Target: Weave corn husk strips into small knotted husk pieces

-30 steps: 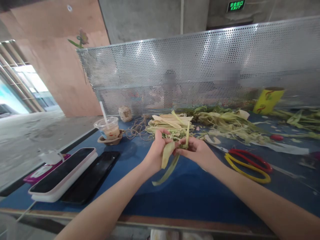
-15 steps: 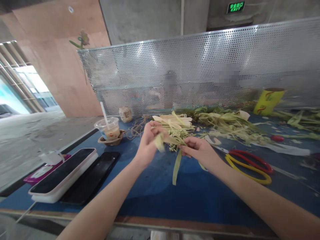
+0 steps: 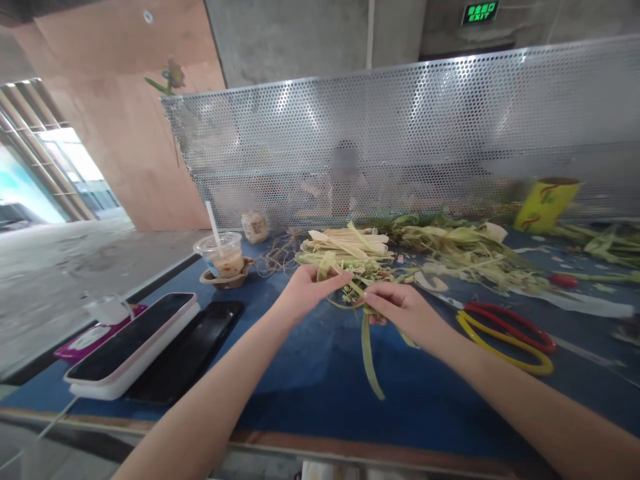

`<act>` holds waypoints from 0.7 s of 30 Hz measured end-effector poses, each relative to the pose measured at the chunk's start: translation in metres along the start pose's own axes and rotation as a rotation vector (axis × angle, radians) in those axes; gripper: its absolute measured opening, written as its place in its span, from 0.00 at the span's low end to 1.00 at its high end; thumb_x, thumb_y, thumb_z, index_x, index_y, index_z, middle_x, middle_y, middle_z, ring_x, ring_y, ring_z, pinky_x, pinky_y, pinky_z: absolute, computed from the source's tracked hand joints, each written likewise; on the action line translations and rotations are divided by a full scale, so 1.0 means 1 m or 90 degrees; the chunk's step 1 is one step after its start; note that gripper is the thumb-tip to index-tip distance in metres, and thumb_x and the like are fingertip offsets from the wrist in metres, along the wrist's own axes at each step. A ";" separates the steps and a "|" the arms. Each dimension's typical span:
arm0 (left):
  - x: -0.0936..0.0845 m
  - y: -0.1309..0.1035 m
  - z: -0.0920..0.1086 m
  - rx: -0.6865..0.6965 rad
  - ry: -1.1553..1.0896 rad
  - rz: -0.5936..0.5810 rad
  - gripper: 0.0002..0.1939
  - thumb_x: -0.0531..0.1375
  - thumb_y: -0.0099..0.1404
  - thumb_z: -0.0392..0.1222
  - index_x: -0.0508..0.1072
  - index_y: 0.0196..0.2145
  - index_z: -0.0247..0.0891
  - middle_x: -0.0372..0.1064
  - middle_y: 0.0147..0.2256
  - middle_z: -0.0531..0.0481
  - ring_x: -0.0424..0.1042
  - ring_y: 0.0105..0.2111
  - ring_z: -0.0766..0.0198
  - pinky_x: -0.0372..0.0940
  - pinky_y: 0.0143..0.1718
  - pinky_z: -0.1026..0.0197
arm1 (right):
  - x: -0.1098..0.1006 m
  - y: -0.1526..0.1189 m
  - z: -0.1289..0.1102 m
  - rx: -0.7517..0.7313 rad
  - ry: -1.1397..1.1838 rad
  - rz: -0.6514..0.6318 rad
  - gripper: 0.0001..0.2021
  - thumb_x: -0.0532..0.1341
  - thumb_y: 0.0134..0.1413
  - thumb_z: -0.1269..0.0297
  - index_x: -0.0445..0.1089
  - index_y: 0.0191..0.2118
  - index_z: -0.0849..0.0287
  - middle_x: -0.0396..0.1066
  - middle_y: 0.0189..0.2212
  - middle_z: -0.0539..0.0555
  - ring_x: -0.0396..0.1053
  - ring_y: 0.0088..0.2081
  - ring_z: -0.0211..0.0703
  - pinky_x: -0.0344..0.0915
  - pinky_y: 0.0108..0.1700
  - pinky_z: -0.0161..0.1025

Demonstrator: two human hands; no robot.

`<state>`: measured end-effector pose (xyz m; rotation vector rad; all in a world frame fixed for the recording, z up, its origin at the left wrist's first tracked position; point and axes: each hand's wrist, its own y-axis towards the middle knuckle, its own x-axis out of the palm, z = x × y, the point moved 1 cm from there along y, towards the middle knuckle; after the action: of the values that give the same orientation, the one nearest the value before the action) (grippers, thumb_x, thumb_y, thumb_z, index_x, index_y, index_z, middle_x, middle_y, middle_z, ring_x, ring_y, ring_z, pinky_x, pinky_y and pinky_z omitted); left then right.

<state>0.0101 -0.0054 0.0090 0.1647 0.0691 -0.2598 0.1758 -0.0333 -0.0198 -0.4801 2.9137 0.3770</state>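
Note:
Both hands are close together over the table, working pale green corn husk strips. My left hand [image 3: 309, 290] is closed, pinching one end of a husk strip [image 3: 345, 275] between thumb and fingers. My right hand [image 3: 400, 305] is closed on the strip's other part, where several strips seem to meet; the fingers partly hide this spot. From below the right fingertips a long strip [image 3: 370, 363] hangs down with a curved end. Just behind the hands lies a pile of flat, cut husks [image 3: 345, 245].
Scissors with red and yellow handles [image 3: 505, 337] lie right of my right hand. Leafy husks [image 3: 445, 240] and a yellow roll [image 3: 547, 205] are farther back. At left are twine [image 3: 277, 257], an iced drink cup [image 3: 223, 257] and phones [image 3: 187, 353]. A perforated metal screen [image 3: 300, 153] stands behind.
My left hand has swung from raised and blurred to lower and nearer the right, thumb now pressing the strip. The hanging strip has shifted right and reaches lower.

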 end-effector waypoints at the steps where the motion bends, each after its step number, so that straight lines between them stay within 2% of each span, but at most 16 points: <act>1: 0.000 0.000 0.000 0.003 -0.009 -0.005 0.11 0.65 0.47 0.44 0.76 0.27 0.34 0.73 0.29 0.47 0.69 0.30 0.64 0.62 0.33 0.63 | 0.000 0.000 0.001 0.004 -0.003 0.001 0.12 0.56 0.51 0.55 0.66 0.26 0.58 0.63 0.21 0.48 0.63 0.23 0.34 0.60 0.26 0.33; 3: -0.001 0.001 0.001 0.027 -0.001 -0.003 0.11 0.65 0.48 0.44 0.76 0.27 0.34 0.73 0.30 0.47 0.70 0.31 0.65 0.62 0.35 0.63 | 0.000 0.001 0.003 0.012 -0.009 -0.001 0.12 0.57 0.50 0.55 0.67 0.26 0.59 0.64 0.20 0.48 0.63 0.23 0.35 0.60 0.25 0.33; 9: -0.012 0.005 0.005 0.087 -0.023 0.127 0.12 0.65 0.46 0.45 0.75 0.25 0.33 0.72 0.25 0.49 0.67 0.26 0.67 0.62 0.30 0.64 | 0.001 -0.001 -0.001 0.025 -0.015 0.002 0.11 0.58 0.49 0.57 0.70 0.26 0.60 0.66 0.18 0.49 0.59 0.20 0.33 0.58 0.25 0.33; 13: -0.012 0.007 0.006 0.092 -0.040 0.152 0.13 0.65 0.46 0.48 0.75 0.24 0.33 0.71 0.25 0.49 0.66 0.27 0.67 0.60 0.29 0.65 | 0.003 -0.002 -0.004 0.033 0.022 0.017 0.11 0.58 0.49 0.58 0.70 0.27 0.61 0.65 0.17 0.48 0.59 0.19 0.33 0.57 0.24 0.34; 15: -0.010 0.008 0.005 0.054 -0.084 0.124 0.19 0.62 0.48 0.55 0.75 0.26 0.33 0.70 0.26 0.47 0.66 0.28 0.65 0.59 0.27 0.65 | 0.002 -0.001 -0.003 0.037 0.051 0.018 0.12 0.58 0.49 0.57 0.69 0.27 0.61 0.65 0.18 0.48 0.59 0.20 0.33 0.57 0.24 0.34; 18: -0.008 0.009 0.003 -0.066 -0.169 0.012 0.36 0.47 0.50 0.70 0.74 0.31 0.33 0.70 0.29 0.43 0.66 0.27 0.62 0.56 0.22 0.64 | 0.000 0.001 -0.004 0.026 0.080 0.042 0.12 0.58 0.49 0.55 0.68 0.27 0.61 0.65 0.19 0.48 0.60 0.20 0.33 0.57 0.24 0.34; 19: -0.007 0.009 0.002 -0.099 -0.171 -0.028 0.38 0.45 0.49 0.72 0.74 0.32 0.34 0.69 0.29 0.42 0.65 0.26 0.62 0.55 0.21 0.65 | -0.001 0.002 -0.005 0.018 0.086 0.055 0.13 0.58 0.49 0.55 0.67 0.26 0.60 0.65 0.19 0.48 0.60 0.21 0.33 0.57 0.24 0.34; 21: -0.003 0.007 0.000 -0.095 -0.131 -0.080 0.34 0.50 0.48 0.70 0.74 0.31 0.35 0.68 0.28 0.45 0.63 0.24 0.65 0.53 0.20 0.66 | -0.003 0.003 -0.005 0.005 0.091 0.076 0.13 0.58 0.48 0.54 0.66 0.25 0.60 0.65 0.20 0.48 0.59 0.21 0.32 0.57 0.25 0.33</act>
<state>0.0087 0.0021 0.0100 -0.0159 -0.1048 -0.3935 0.1768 -0.0315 -0.0134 -0.3473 3.0906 0.3610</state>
